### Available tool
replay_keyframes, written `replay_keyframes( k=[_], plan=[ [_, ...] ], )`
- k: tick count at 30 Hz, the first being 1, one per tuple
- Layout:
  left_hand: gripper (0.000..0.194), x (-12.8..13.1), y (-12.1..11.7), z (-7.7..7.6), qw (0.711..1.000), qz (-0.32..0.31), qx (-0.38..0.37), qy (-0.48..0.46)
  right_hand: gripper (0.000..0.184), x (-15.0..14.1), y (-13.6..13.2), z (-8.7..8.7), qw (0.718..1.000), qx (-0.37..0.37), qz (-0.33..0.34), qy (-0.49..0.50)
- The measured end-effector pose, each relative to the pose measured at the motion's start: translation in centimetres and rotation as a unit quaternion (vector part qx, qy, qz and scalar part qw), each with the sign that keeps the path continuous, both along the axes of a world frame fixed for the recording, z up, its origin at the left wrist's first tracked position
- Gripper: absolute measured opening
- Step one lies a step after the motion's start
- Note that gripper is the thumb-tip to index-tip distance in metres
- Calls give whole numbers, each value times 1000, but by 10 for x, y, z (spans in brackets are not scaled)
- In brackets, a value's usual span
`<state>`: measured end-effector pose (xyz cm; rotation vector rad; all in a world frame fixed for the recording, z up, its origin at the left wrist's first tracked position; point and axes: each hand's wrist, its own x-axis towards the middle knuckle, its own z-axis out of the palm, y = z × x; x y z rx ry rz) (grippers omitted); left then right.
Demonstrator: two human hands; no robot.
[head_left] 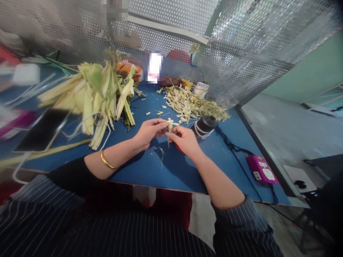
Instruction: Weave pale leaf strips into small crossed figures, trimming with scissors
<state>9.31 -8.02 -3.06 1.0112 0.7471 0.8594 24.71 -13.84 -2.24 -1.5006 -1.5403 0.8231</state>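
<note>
A small pale bunch of plant strips (170, 124) on a thin stem is held up over the blue table. My left hand (150, 132) pinches it from the left between thumb and fingertips. From the right, my right hand (185, 141) grips it lower down, near the stem. Part of a red item (178, 147) shows beneath my right hand; its kind is hidden. Just beyond that hand stands a black thread cone (206, 125) with white cord wound round it. A loose curled strip (162, 157) lies on the table below my hands.
Long pale-green husks (93, 89) are piled at the left, with a white cable across them. A heap of dry scraps (193, 103) lies at the back right. A dark-screened phone (43, 129) and a magenta box (262, 169) flank the blue table (160, 175). Perforated metal mesh (171, 32) rises behind.
</note>
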Motion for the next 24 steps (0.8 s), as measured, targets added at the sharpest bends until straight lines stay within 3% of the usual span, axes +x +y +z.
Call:
replay_keyframes(
  k=[4,9,13,19,24],
  plan=[
    [27,-1,-1,1,997,-51,37,38,25,-5,-2,-2,995,28,10,-92],
    [28,-2,2,3,970,-57,191,140,24,-5,-3,-3,988,36,24,-147],
    [26,-8,10,6,936,-59,271,214,23,1,-3,2,988,27,43,-143],
    [25,-15,19,11,900,-81,345,253,22,8,-3,6,990,25,54,-125],
    [27,-10,13,8,946,-79,262,174,22,7,-4,6,997,15,39,-68]
  ],
)
